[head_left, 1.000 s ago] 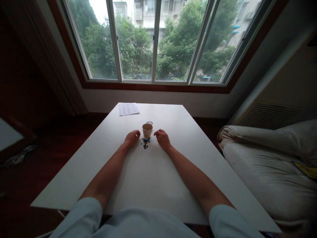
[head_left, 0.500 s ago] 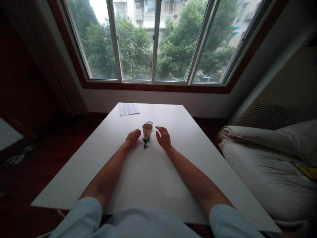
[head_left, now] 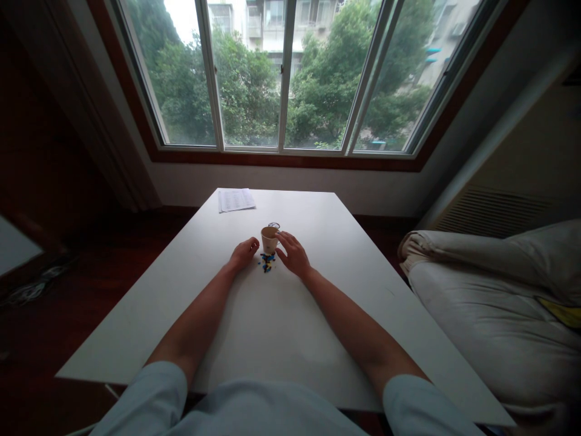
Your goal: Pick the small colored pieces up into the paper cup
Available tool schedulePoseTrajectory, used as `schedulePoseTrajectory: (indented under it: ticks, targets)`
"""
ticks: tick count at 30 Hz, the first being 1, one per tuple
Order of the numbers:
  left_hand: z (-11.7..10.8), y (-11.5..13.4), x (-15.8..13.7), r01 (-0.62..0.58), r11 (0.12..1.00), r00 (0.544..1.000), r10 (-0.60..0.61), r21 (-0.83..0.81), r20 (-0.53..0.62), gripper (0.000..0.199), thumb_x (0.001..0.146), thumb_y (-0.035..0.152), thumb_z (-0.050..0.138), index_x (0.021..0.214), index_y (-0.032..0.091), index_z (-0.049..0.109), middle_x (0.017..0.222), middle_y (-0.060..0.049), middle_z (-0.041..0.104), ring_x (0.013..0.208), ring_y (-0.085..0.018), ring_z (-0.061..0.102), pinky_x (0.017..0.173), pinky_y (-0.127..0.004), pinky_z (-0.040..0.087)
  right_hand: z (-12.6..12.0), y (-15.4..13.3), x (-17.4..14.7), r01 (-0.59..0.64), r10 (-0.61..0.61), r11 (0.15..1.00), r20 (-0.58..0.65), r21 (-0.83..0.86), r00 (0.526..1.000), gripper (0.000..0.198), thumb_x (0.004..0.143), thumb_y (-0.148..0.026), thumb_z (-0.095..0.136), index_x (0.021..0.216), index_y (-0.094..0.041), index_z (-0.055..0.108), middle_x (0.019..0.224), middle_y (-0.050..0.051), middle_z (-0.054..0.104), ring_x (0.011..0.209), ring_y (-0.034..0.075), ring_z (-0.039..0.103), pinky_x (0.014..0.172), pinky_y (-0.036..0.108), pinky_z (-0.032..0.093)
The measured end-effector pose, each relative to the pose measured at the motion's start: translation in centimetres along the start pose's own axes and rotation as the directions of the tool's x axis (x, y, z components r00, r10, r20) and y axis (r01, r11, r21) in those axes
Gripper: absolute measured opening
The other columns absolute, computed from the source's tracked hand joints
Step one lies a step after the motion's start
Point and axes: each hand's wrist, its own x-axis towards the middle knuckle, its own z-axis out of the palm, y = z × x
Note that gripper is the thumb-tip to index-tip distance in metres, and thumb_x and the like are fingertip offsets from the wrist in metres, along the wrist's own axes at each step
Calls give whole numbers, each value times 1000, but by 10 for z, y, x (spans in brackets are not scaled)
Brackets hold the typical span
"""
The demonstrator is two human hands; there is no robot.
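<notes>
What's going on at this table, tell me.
A person sits at a white table with both arms stretched forward. The right grip, fingers extended, is at the right side of an upright paper cup and seems to touch its rim. The left grip is curled close to the cup's left side; whether it holds anything is unclear. Small coloured pieces lie loose on the near side of the cup, and papers lie near the far edge.

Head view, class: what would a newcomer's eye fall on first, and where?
Probably the bright window across the top, beyond the white table. Next, the upright beige cup between the left hand and the right hand. Small colourful pieces lie scattered just on its near side.
</notes>
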Motion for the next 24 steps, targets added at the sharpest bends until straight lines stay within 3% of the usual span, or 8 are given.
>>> schedulePoseTrajectory:
  ticks: [12, 24]
  targets:
    - [2, -2, 0, 18, 1000, 1000, -18, 1, 7, 13, 86, 20, 54, 95, 22, 63, 81, 0, 67, 66, -13, 54, 65, -26, 40, 0, 1, -1, 17, -14, 998, 58, -52, 998, 51, 100, -30, 49, 151, -23, 45, 153, 9, 46, 145, 27, 38, 117, 52, 41]
    - [0, 3, 0, 37, 999, 999, -37, -9, -15, 15, 85, 16, 53, 94, 22, 63, 83, 1, 67, 69, -13, 56, 68, -26, 42, 0, 1, -3, -26, 26, 999, 17, -36, 1000, 50, 100, -32, 49, 150, -26, 44, 154, 11, 42, 142, 28, 40, 115, 52, 43]
